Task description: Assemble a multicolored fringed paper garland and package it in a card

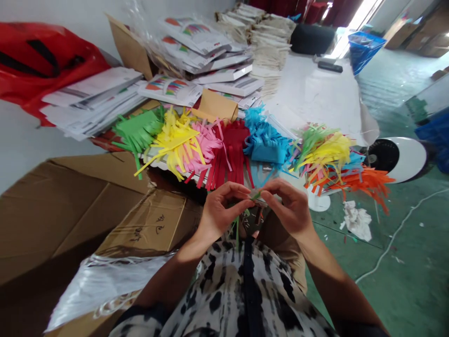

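Observation:
Between my two hands a strip of green fringed paper (256, 194) is pinched, its thin strands hanging down toward my lap. My left hand (226, 206) is closed, with thumb and fingertips on the paper's left end. On the right end, my right hand (289, 206) closes in a similar pinch. Just beyond them on the table edge lie fringed paper bundles: green (140, 128), yellow (177, 140), pink (206, 145), dark red (229, 150) and blue (268, 142). To the right sit a mixed-colour bundle (324, 152) and an orange bundle (368, 182).
Printed packets (199, 37) and white sheets (91, 100) are stacked at the back left, near a red bag (45, 65). Open cardboard boxes (150, 224) stand at my left. A round black-and-white object (403, 159), crumpled paper (356, 220) and a cable (393, 243) are on the right.

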Tool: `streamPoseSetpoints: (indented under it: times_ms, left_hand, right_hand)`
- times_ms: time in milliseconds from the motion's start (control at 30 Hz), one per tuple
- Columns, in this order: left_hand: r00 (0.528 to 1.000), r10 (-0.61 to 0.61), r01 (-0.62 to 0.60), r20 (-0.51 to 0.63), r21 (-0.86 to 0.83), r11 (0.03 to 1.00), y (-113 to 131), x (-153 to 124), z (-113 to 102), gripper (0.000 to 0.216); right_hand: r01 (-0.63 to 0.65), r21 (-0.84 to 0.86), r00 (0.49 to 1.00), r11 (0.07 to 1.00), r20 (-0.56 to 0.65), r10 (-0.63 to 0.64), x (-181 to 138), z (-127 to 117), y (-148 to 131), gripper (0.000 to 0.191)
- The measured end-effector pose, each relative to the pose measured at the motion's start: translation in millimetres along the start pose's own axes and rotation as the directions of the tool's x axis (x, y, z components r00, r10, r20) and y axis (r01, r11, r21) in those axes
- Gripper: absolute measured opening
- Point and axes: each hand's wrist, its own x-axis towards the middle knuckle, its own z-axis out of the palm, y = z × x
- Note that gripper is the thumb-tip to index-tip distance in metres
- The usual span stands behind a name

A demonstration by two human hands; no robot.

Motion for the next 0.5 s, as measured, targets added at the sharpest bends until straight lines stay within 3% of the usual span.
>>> streamPoseSetpoints:
  times_ms: [100,200,500]
  left_hand:
    - [0.99,-0.039,0.034,0.135,0.045,0.998,-1.7,2.3,1.0,0.03]
    - [0.981,-0.076,0.049,0.177,0.155,0.987,-1.2,2.6,1.7,0.029]
    - [0.938,-0.225,0.142,0.264,0.299,0.944,-0.6,2.8,1.8,0.029]
  right_hand:
    - [0.025,-0.058,1.0,0.998,-0.011,-0.025,0.6,-1.2,-0.8,0.017]
    - [0.052,-0.112,0.999,0.992,0.016,-0.051,-3.0,-2.7,-6.1,0.015]
    - [-0.068,-0.039,0.963,0.997,-0.265,0.055,-17.1,-14.9,4.7,0.02]
